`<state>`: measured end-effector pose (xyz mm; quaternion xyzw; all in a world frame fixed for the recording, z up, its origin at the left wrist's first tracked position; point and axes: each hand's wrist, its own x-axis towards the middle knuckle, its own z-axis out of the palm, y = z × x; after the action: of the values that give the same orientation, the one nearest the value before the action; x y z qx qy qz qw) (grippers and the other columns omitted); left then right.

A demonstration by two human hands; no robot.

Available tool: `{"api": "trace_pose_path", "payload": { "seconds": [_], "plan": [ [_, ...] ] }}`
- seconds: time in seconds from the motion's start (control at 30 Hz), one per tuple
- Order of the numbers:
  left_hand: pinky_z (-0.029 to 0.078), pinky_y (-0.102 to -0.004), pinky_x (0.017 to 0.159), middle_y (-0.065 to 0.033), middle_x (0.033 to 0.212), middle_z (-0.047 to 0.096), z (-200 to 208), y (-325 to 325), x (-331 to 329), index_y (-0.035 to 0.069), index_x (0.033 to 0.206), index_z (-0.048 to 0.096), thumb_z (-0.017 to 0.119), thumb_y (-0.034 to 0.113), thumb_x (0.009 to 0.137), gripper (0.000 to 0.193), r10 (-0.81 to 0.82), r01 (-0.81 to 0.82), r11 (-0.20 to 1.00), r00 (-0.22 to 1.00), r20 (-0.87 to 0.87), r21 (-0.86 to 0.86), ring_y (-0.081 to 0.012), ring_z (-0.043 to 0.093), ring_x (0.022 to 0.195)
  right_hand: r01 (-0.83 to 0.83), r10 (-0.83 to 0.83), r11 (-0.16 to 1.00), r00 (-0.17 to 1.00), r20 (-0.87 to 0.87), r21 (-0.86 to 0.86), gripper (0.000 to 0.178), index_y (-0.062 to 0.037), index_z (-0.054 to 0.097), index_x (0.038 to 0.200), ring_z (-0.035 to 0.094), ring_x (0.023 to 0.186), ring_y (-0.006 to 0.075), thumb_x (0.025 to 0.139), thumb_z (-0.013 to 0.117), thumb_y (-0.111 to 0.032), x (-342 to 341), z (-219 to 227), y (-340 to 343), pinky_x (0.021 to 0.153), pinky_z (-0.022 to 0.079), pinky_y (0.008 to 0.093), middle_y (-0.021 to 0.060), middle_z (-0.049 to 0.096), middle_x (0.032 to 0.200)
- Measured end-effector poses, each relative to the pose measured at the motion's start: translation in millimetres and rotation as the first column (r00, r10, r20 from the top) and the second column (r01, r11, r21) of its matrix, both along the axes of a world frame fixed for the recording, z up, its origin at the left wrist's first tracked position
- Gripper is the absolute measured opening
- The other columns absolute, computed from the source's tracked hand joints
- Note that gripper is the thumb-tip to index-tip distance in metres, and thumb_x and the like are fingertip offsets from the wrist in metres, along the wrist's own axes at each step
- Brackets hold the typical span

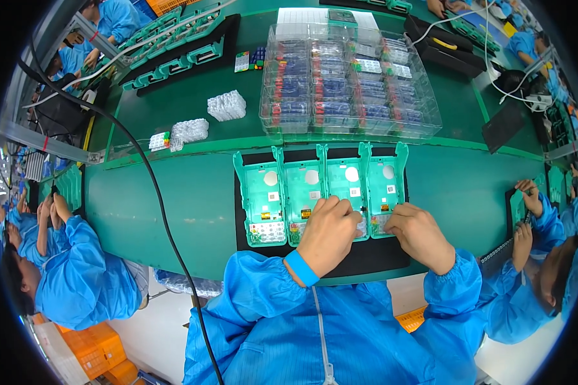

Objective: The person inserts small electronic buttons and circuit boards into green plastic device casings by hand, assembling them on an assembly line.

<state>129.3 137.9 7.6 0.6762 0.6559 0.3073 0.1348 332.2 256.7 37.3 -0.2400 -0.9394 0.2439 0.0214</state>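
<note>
Four green plastic housings stand side by side on a black mat (392, 253) in front of me. The first housing (258, 183) and second housing (298, 179) each have a pale keypad with coloured keys at the near end; the first keypad (266, 231) shows fully. My left hand (331, 234), a blue band at its wrist, is curled over the near end of the third housing (343, 176). My right hand (420, 234) is pinched at the lower right of the fourth housing (382, 174), where another keypad (379, 224) partly shows. Whatever either hand's fingertips hold is hidden.
A clear compartment tray (433, 122) of stacked keypads stands beyond the housings. White keypad stacks (227, 105) lie to its left, near another keypad pile (189, 131). A black cable (154, 173) hangs across the left side. Co-workers sit at both sides.
</note>
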Motion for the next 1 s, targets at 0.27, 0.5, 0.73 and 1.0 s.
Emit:
{"api": "trace_pose_path", "payload": {
  "seconds": [0.27,0.5,0.73,1.0],
  "plan": [
    [0.048,-0.0431,0.086,-0.0095,0.079,0.071,-4.4,13.1,-1.7,0.008,0.075,0.079,0.082,0.009,0.075,0.004,-0.033,0.017,0.992,0.992,-0.123,-0.123,-0.0288,0.064,0.089,-0.049,0.049,0.998,0.999,0.013,0.034,0.006,-0.0025,0.074,0.087,0.068,0.09,0.0309,0.084,0.072,0.001,0.0,8.9,2.4,0.082,0.057,0.0431,0.0114,0.069,0.089],
    [0.047,-0.0434,0.086,-0.0097,0.078,0.071,-4.4,17.7,1.8,0.009,0.073,0.078,0.08,0.007,0.075,0.003,-0.005,-0.023,0.986,0.986,-0.166,-0.164,-0.0306,0.064,0.089,-0.141,0.15,0.984,0.985,-0.08,0.105,0.014,-0.0035,0.076,0.089,0.068,0.089,0.0306,0.078,0.07,0.002,-23.4,17.0,2.7,0.08,0.057,0.0426,0.0102,0.067,0.089],
    [0.047,-0.043,0.085,-0.0091,0.081,0.071,7.1,3.1,-5.1,0.01,0.073,0.078,0.076,0.006,0.075,0.005,0.01,-0.019,0.998,0.99,-0.144,-0.059,-0.0299,0.064,0.091,-0.133,0.144,0.983,0.986,-0.088,0.126,0.012,-0.0025,0.075,0.088,0.066,0.088,0.0315,0.078,0.07,0.001,-26.4,13.0,6.6,0.079,0.056,0.0433,0.0112,0.066,0.088],
    [0.049,-0.0436,0.084,-0.0123,0.075,0.07,7.0,13.0,3.2,0.007,0.068,0.073,0.072,0.0,0.069,0.007,0.005,-0.034,0.992,0.974,-0.224,-0.123,-0.0307,0.066,0.084,0.023,-0.02,0.998,0.999,-0.05,0.057,0.005,-0.0014,0.074,0.086,0.065,0.088,0.0313,0.084,0.07,0.0,-7.1,22.7,14.9,0.077,0.055,0.0433,0.0116,0.067,0.087]
  ]
}}
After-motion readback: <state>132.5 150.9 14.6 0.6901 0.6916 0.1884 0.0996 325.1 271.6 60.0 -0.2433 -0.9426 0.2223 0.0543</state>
